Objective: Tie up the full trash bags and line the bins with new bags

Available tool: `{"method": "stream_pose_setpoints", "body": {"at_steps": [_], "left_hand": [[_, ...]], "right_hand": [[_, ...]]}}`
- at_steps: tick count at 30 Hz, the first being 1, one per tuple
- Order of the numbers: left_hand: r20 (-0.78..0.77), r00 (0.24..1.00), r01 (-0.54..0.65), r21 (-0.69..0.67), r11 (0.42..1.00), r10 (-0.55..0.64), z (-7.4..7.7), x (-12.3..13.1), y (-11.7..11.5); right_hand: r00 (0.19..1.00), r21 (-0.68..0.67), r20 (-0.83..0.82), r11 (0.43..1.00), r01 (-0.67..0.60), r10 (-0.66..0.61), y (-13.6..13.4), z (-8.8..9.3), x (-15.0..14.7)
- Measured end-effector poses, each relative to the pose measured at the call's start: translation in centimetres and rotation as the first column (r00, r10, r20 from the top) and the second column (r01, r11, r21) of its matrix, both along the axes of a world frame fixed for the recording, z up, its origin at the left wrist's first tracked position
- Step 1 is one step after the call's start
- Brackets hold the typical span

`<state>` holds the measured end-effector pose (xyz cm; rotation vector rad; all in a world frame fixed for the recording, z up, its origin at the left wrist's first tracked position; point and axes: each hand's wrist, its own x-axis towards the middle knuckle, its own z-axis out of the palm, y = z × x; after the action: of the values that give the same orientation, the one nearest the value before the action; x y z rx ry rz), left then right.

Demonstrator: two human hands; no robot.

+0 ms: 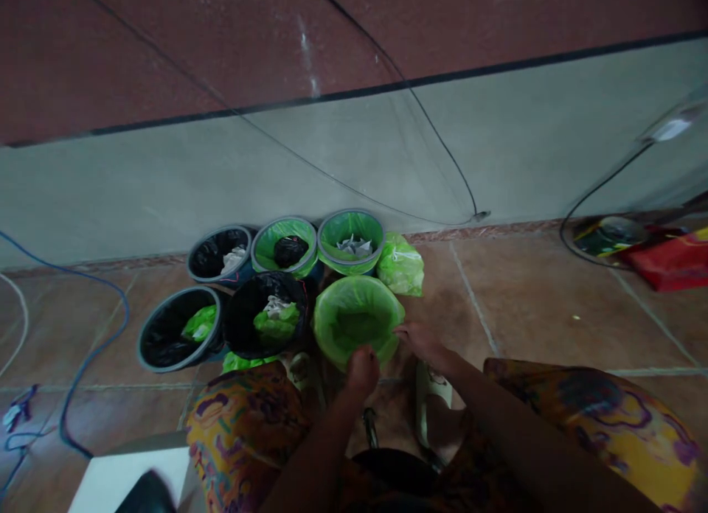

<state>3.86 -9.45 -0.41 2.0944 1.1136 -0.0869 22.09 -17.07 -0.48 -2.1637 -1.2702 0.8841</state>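
Note:
A trash bin lined with a light green plastic bag [332,314] stands between my feet, the bag's edge spread over its rim. My left hand [363,369] is closed on the near edge of the bag. At the right edge, the fingers of my right hand [423,345] pinch the same bag. Just left stands a black-lined bin [237,325] with crumpled green and white plastic in it. Behind my bin is a green-lined bin [348,229] holding greyish-white scraps. A stuffed green bag [401,266] lies on the floor beside it.
More lined bins stand left: a green-lined one [269,236] and two black-lined ones [193,259] [160,306]. The wall [166,174] rises behind them. Cables, including a blue hose [122,314], cross the floor. A red bag [672,262] lies far right.

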Motion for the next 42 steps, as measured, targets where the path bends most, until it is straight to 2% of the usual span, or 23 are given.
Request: {"method": "stream_pose_setpoints", "body": {"at_steps": [5,9,12,15,18,21,24,27,32,36,38,39,41,42], "left_hand": [[-0.051,0.999,0.015,0.018,1.000,-0.014,0.4,-0.2,-0.5],[-0.127,0.988,0.104,0.102,0.989,-0.091,1.4,-0.7,-0.9],[-0.166,0.974,0.180,0.162,0.970,-0.153,2.3,-1.1,-1.2],[-0.142,0.983,0.145,0.206,0.968,-0.117,2.9,-1.7,-1.7],[-0.162,0.984,0.115,0.245,0.963,-0.076,2.7,-2.6,-1.9],[-0.136,0.988,0.107,0.252,0.962,-0.074,1.7,-3.6,-1.7],[-0.122,0.985,0.146,0.231,0.962,-0.120,0.5,-4.2,-1.0],[-0.148,0.972,0.211,0.213,0.954,-0.182,-0.2,-4.3,-0.3],[-0.193,0.956,0.259,0.199,0.945,-0.221,0.0,-4.3,0.4],[-0.231,0.937,0.302,0.164,0.939,-0.261,1.0,-4.2,-0.5],[-0.163,0.954,0.274,0.141,0.951,-0.250,1.7,-3.9,-1.3],[-0.114,0.972,0.221,0.135,0.966,-0.206,2.0,-3.7,-1.5],[-0.004,1.000,0.009,0.130,0.991,-0.009,2.7,-3.4,-1.6],[0.045,0.986,-0.165,0.119,0.979,0.161,3.0,-3.4,-1.2]], "right_hand": [[0.981,-0.125,0.182,0.991,-0.040,0.063,0.7,0.2,-0.2],[0.959,-0.101,0.281,0.995,0.007,0.022,0.2,1.4,-1.2],[0.951,-0.039,0.267,0.988,-0.152,0.157,-0.6,2.4,-3.2],[0.891,-0.025,0.290,0.933,-0.358,0.349,-1.1,2.8,-5.8],[0.824,-0.045,0.344,0.885,-0.464,0.450,-1.0,1.9,-7.7],[0.771,-0.118,0.391,0.859,-0.499,0.502,-0.6,0.1,-8.2],[0.716,-0.199,0.429,0.831,-0.520,0.551,-0.4,-1.5,-7.7],[0.684,-0.204,0.445,0.809,-0.551,0.578,-0.3,-2.3,-7.0],[0.682,-0.177,0.473,0.818,-0.547,0.558,-0.6,-3.0,-7.0],[0.662,-0.179,0.498,0.813,-0.554,0.561,-1.9,-3.9,-5.2],[0.634,-0.192,0.525,0.805,-0.562,0.568,-2.7,-3.9,-3.6],[0.617,-0.201,0.542,0.801,-0.564,0.571,-3.0,-3.6,-2.8],[0.594,-0.223,0.577,0.807,-0.546,0.561,-3.3,-2.7,-1.8],[0.590,-0.236,0.590,0.816,-0.527,0.552,-3.3,-2.0,-1.7]]}}
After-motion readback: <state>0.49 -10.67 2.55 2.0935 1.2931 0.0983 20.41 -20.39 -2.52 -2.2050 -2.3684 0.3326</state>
